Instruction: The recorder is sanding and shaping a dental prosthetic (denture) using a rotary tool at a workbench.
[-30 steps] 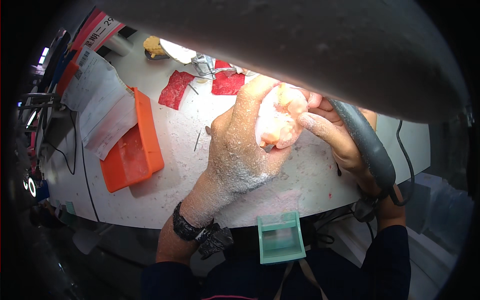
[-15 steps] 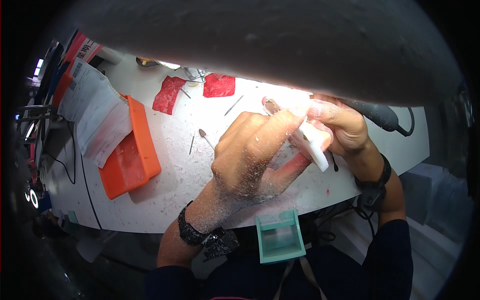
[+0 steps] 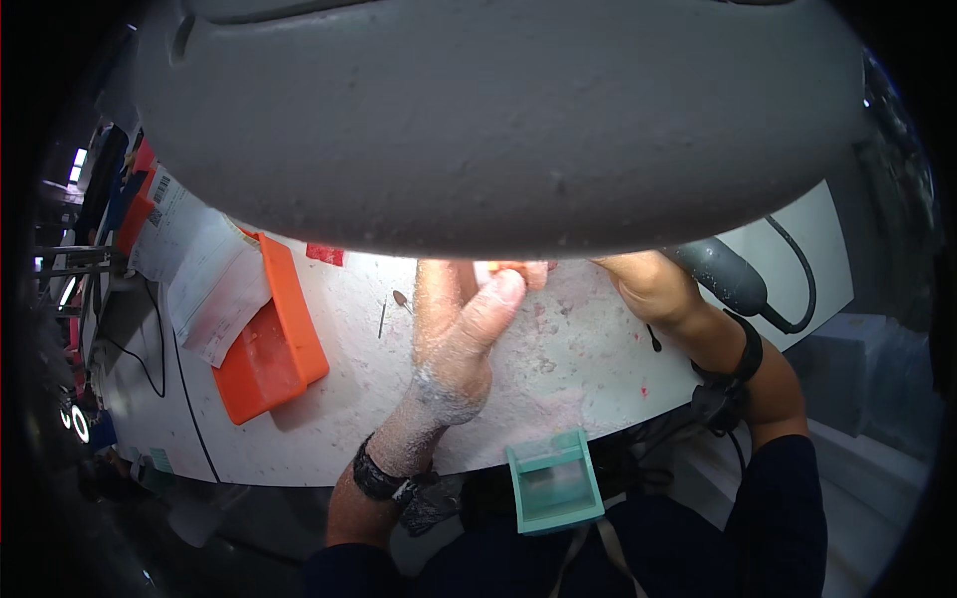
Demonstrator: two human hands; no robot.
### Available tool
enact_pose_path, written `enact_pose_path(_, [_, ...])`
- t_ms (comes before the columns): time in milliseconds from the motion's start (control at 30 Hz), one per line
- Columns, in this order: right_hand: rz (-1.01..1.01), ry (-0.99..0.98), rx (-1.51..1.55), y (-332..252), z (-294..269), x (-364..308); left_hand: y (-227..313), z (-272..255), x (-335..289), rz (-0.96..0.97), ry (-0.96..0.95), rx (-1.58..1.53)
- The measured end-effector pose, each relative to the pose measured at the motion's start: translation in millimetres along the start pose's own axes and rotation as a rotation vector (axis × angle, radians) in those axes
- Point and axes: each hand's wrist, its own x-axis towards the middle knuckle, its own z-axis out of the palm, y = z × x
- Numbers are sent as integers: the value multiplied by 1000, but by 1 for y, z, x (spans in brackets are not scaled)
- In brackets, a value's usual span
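Pinching a small pinkish piece (image 3: 510, 271) at twelve o'clock, the dusty left hand (image 3: 461, 334) steadies it; the right hand (image 3: 653, 287) grips a grey rotary tool (image 3: 726, 276). Grinding seems underway; next needs a firm hold.

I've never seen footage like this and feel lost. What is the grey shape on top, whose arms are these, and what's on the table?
This is one view from a camera worn on a person's head, looking down at their own two bare hands. The broad grey curved shape overhead hides much of the scene. The dust-coated left hand pinches a small pinkish piece, partly hidden. The right hand grips a grey corded handheld tool. On the white dusty table lie an orange plastic tray and paper sheets; a small teal open box sits at its near edge.
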Motion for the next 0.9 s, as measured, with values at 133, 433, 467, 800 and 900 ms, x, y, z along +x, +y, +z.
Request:
enact_pose_path(133, [-216,-79,-190,0,2,-1,-10,-30,5,-73,-93,-141])
enact_pose_path(433, [-626,-195,-615,1,6,-1,-8,-25,3,-264,66,-224])
enact_pose_path(467, [-669,-207,-672,1,5,-1,-7,-23,3,-244,103,-152])
enact_pose_path(800, [-659,-231,-762,9,8,-7,-11,-22,5,-123,114,40])
enact_pose_path(900, [-637,-227,-746,9,10,-9,-9,-22,4,-115,96,56])
